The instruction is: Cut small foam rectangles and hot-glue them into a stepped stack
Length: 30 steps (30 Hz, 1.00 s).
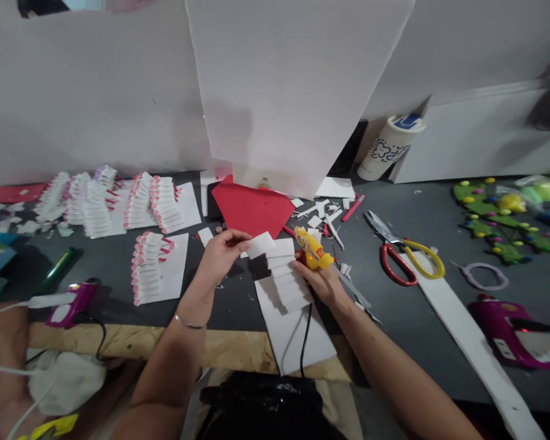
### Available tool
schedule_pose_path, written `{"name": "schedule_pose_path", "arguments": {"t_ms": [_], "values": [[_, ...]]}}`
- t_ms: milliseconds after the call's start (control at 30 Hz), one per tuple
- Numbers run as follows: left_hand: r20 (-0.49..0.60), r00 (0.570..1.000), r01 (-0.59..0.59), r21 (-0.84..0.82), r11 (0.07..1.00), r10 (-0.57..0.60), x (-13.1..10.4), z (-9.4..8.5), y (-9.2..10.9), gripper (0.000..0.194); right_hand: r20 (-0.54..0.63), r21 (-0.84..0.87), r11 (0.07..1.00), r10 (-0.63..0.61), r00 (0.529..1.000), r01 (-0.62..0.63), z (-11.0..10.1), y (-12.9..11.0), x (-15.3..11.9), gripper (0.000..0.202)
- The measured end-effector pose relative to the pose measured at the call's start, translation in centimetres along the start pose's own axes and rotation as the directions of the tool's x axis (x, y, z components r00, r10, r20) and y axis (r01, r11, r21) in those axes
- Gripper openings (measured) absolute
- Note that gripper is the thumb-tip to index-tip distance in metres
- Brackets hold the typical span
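My left hand [227, 247] pinches a small white paper piece [260, 245] between thumb and fingers, at the top end of an overlapping row of white pieces [288, 282]. That row lies over a white card [297, 336] that reaches past the table's front edge. My right hand [318, 275] is wrapped round a yellow glue gun [312, 249], beside the top of the row. A black cord hangs below it. Just behind my hands lies a folded red sheet [254, 209].
Scissors [394, 244], a white strip [472, 330] and a magenta device [508, 333] are at the right. A white cup [389, 146] stands behind. Cards with pink-tipped white rows [149, 269] lie left. Another person's arm [2, 366] is at lower left.
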<state>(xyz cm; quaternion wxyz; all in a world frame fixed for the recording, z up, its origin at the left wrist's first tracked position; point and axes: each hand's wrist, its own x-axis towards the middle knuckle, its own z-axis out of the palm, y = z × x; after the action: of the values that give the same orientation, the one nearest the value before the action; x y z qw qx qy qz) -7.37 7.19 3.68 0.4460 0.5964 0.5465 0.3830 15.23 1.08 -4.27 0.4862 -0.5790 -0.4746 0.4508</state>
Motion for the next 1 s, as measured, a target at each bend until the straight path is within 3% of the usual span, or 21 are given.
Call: {"name": "schedule_pose_path", "arguments": {"t_ms": [167, 400, 667, 1000], "values": [[0.11, 0.994, 0.007, 0.009, 1.0, -0.008, 0.2, 1.9, 1.2, 0.011, 0.005, 0.035, 0.998, 0.052, 0.999, -0.052, 0.1, -0.3, -0.1, 0.039], [0.164, 0.986, 0.015, 0.095, 0.995, -0.031, 1.1, 2.0, 1.2, 0.007, 0.077, -0.037, 0.997, 0.067, 0.995, -0.064, -0.3, -1.0, -0.1, 0.034], [0.17, 0.984, 0.021, 0.152, 0.988, -0.048, 1.1, 2.3, 1.8, 0.01, 0.08, 0.013, 0.997, 0.08, 0.994, -0.081, 0.0, -1.1, -0.2, 0.029], [0.159, 0.987, 0.004, 0.171, 0.985, -0.031, 1.2, 2.1, 1.5, 0.007, 0.123, -0.042, 0.998, 0.057, 0.991, -0.052, -0.3, -1.4, -0.1, 0.022]]}}
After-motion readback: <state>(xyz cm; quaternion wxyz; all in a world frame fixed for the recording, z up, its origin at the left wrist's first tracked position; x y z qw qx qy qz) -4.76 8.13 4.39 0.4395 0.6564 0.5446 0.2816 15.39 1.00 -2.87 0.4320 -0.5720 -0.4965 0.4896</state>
